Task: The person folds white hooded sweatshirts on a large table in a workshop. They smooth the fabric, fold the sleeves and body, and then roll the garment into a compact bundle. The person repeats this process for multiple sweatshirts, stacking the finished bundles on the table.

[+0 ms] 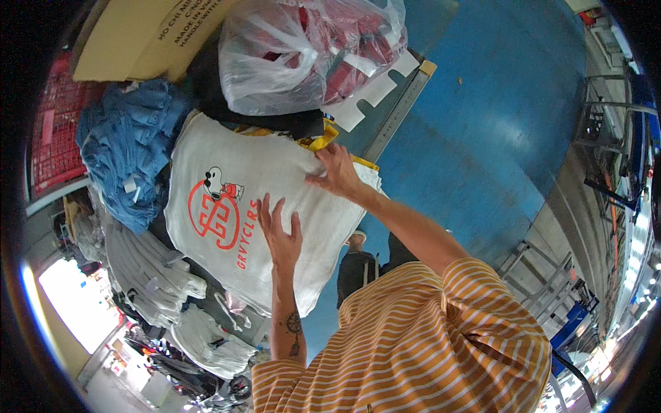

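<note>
A white fabric panel [206,141] with a black-and-white cartoon dog and red lettering lies flat in front of me, on what looks like a stack of similar white pieces. My left hand [281,237] is over the panel beside the red print, its fingers spread and nothing in them. At the panel's far right edge is my right hand [337,172], fingers apart and lying on or just above the cloth. Close to its fingertips sits a yellow strip [320,140] of material. Whether either palm presses on the cloth I cannot tell.
Beyond the panel lies a clear plastic bag [268,69] with dark red items. A cardboard box [131,41] stands far left, a heap of blue garments [131,144] below it. White-grey garments [144,268] hang or lie at left. A metal-edged ruler-like bar [399,110] borders the blue floor [496,103].
</note>
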The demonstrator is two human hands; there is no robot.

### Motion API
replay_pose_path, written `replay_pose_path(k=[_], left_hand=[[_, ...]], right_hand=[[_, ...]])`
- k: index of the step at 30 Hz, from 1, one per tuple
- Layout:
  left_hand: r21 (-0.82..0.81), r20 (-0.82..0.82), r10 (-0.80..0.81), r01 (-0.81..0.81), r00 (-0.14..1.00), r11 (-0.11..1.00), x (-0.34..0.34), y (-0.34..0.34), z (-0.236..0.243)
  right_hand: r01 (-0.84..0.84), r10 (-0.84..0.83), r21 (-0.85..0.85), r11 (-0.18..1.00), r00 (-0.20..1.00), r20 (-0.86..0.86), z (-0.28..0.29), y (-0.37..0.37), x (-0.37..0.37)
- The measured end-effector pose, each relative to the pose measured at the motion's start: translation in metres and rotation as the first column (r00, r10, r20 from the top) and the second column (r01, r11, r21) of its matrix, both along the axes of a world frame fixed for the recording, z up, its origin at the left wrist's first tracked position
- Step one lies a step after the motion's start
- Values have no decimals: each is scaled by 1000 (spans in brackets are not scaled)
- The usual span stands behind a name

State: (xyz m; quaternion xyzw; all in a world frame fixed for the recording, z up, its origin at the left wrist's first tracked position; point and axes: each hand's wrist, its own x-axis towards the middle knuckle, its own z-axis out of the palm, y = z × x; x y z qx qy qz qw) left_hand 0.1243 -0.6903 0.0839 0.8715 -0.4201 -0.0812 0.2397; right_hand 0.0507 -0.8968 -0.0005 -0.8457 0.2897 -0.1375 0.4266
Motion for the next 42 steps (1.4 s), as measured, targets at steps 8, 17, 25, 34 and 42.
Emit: replay_pose_path(k=[8,17,25,34,42], left_hand=[[303,-43,-409,402,911,864,55,-93,28],[316,163,-534,469,830,825,59,-69,4],[218,311,-456,405,834,888,64,-41,-7],[286,324,-468,387,822,877,68,-35,-13],[184,393,-466,429,793,884,75,-25,1]], right_hand=[[-161,173,-254,954,985,23,35,24,-23],[-318,314,-64,946,947,-68,17,-4,-40],[-230,250,-360,904,968,11,34,-6,-37],[-357,431,-327,875,882,190,46,12,-10],[-556,572,136,820,790,-218,51,-1,-5]])
